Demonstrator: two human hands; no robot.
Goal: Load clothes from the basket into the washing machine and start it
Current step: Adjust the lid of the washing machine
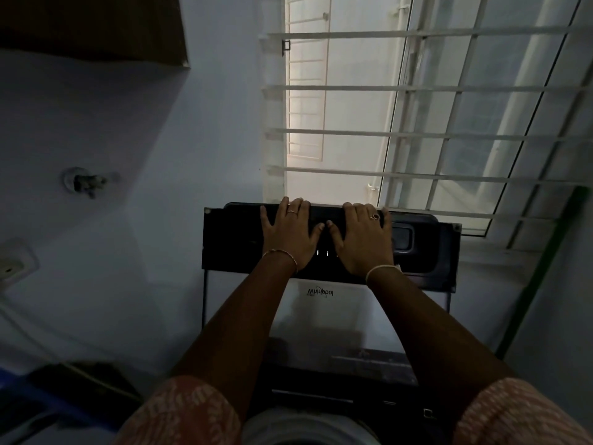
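Washing machine (340, 374) stands directly in front of the person, below the window grille (449, 133). Its dark lid (231, 245) is raised and close to upright. The pale drum opening (305, 425) shows at the bottom edge; the light is too dim to tell whether clothes are inside. Left hand (288, 229) and right hand (362, 236) lie side by side on the lid, palms flat, thumbs nearly touching, fingertips hooked over its far edge. Judged step: bringing the lid down. Risks: hooked fingers pinched between lid and machine rim if not released in time; lid slamming if let go early; starting with an unconfirmed load. A blue object (48, 399) at lower left may be the basket; unclear. A wall tap (85, 183) sits well left.
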